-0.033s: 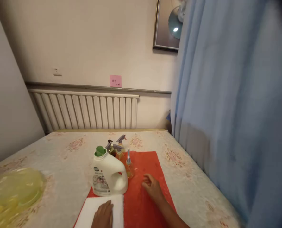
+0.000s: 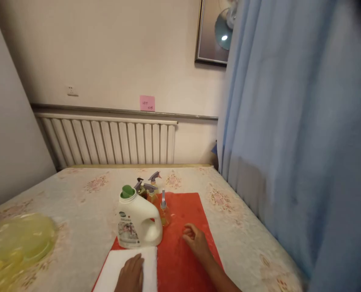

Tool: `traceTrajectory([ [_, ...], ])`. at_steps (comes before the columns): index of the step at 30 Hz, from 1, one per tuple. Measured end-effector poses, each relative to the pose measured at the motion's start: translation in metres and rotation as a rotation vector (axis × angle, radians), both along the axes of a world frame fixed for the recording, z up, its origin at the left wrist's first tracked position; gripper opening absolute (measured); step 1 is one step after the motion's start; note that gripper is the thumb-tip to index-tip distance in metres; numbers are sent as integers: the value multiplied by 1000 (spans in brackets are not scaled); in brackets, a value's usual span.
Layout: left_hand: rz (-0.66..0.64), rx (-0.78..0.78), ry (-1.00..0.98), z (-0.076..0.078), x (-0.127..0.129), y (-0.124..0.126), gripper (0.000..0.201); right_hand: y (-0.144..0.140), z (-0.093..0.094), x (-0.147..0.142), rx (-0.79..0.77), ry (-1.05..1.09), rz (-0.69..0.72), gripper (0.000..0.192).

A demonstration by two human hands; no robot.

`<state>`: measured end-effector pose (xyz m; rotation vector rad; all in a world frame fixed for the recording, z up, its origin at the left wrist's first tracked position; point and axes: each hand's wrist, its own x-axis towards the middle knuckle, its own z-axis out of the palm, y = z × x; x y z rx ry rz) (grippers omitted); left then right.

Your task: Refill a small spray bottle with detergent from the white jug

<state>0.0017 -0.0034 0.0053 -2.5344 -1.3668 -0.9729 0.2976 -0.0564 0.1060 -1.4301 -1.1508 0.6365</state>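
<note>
Both hands rest on the bed: left hand [image 2: 131,275] lies flat, palm down, on a white folded cloth [image 2: 119,267], gripping nothing; right hand [image 2: 195,240] sits loosely curled and empty on the red mat [image 2: 183,263]. Just beyond stand a white detergent jug [image 2: 137,223] and 3 spray bottles [image 2: 151,190].

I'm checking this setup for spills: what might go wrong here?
The right hand rests close to the small pump bottle; a careless sweep may tip it. The spray bottles crowd behind the jug, so nudging the jug may topple them. The left hand on the white pad could slide it.
</note>
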Motion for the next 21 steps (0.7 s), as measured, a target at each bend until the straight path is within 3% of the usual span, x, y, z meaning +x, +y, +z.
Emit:
traceTrajectory([
  [5,-21,-165,-135,29,9,-10,29,-72,1,11,-14,10,-31,22],
  [10,-55,-305,-265,55,31,-30,30,-110,11,10,-5,59,-35,18],
  [17,-122,-556,-388,81,88,-64,37,-104,13,4,-12,2,-176,45],
  [21,-86,-710,-442,89,108,-61,52,-86,1,7,-35,27,-112,57],
])
